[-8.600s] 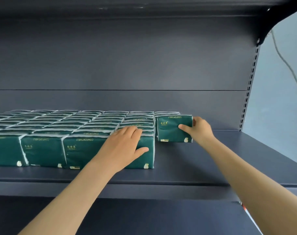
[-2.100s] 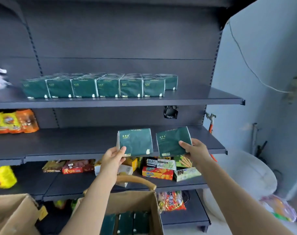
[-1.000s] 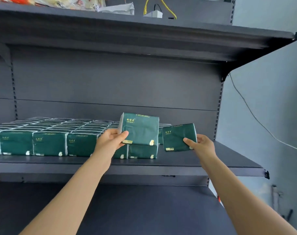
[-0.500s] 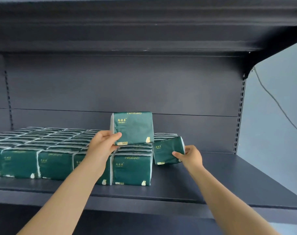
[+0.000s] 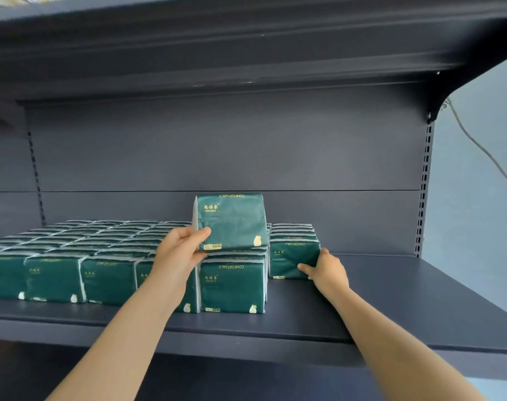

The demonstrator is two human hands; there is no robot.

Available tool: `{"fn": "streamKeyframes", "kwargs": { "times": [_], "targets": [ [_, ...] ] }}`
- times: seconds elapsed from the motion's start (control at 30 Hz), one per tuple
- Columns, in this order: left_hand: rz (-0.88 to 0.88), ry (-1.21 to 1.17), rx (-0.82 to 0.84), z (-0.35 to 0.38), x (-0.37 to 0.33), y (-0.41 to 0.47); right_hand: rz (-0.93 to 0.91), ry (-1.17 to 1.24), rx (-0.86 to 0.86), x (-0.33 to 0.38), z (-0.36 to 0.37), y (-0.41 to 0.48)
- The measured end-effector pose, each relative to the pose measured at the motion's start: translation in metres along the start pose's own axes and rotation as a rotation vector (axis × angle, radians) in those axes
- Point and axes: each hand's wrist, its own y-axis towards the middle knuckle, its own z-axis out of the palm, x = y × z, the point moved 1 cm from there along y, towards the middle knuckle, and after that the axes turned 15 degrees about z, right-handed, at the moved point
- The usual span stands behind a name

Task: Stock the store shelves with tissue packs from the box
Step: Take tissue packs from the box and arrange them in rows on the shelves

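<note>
Dark green tissue packs [image 5: 73,273] stand in several rows across the left and middle of a dark grey shelf [image 5: 391,311]. My left hand [image 5: 180,253] grips one green pack [image 5: 232,221] upright above the rightmost full row. My right hand [image 5: 327,270] holds another green pack [image 5: 292,256] at its lower right corner; this pack stands on the shelf at the front of a short extra row on the right. The box is out of view.
Bare shelf surface lies right of the packs, up to the slotted upright [image 5: 423,183]. Another shelf [image 5: 246,44] hangs overhead. A cable [image 5: 483,151] runs down the pale blue wall on the right. A lower shelf [image 5: 246,383] shows under my arms.
My right hand has pushed its pack back and upright onto the shelf against the short right row. My left hand's pack stays held above the rows.
</note>
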Motion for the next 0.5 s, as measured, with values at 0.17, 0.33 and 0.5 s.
{"fn": "streamKeyframes", "kwargs": {
  "times": [0.17,0.33,0.5],
  "targets": [
    [-0.007,0.012,0.027,0.006,-0.004,-0.011,0.011,0.042,0.063,-0.005,-0.013,-0.013],
    [-0.011,-0.049,0.061,0.021,-0.010,-0.022,-0.047,0.318,-0.010,-0.001,-0.046,-0.055],
    [-0.040,-0.039,0.153,0.038,-0.002,-0.037,-0.175,0.872,0.210,0.011,-0.071,-0.105]
  ]
}}
